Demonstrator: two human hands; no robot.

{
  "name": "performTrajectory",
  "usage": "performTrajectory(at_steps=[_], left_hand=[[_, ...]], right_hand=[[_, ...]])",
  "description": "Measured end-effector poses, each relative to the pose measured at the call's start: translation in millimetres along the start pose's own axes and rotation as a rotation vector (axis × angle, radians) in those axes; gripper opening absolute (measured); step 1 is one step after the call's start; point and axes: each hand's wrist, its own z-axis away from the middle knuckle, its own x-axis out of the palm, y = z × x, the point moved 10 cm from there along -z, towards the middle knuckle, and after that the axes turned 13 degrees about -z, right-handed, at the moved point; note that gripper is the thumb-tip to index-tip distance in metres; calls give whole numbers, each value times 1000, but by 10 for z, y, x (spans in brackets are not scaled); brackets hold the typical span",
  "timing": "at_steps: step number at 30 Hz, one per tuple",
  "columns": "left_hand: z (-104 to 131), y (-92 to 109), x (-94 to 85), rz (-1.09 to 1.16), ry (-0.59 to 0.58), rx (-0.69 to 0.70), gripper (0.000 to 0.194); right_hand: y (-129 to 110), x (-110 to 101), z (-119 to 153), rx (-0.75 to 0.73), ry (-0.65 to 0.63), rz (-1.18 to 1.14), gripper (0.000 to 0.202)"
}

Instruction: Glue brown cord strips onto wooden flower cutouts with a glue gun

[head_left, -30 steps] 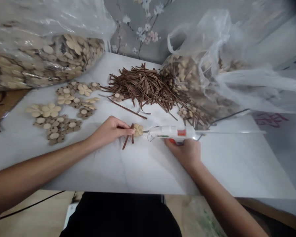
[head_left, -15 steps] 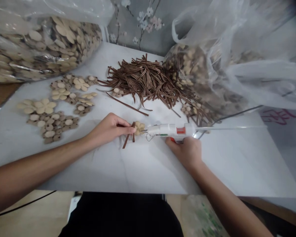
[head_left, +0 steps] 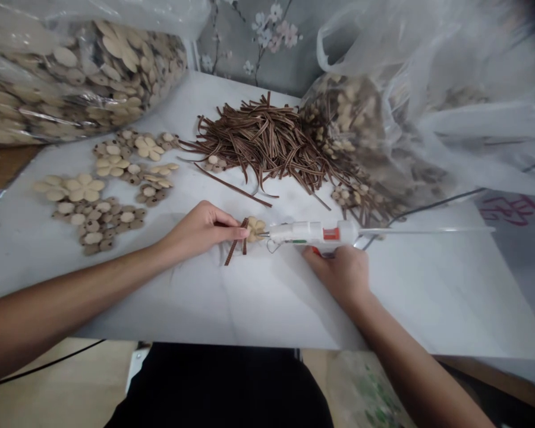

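Between its thumb and fingers, my left hand pinches a looped brown ribbon whose two ends hang down. A cream flower piece is just right of the fingertips, against the ribbon. My right hand is wrapped round the handle of a white glue gun with an orange trigger. The gun points left, its metal nozzle at the flower piece. A clear glue stick sticks out of its back end.
A pile of brown ribbon strips lies at the back middle of the white table. Loose flower pieces are at left. Clear bags of pieces stand back left and back right. A dark cable runs at right.
The whole view has shifted slightly. My hands, the ribbon, the flower piece and the glue gun keep the same arrangement.
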Motion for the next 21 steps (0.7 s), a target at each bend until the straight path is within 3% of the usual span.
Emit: performTrajectory(at_steps=[21], left_hand=[[0,20,-2,-13,-2,26,29]], right_hand=[[-6,4,-5,2,-30,18,49]])
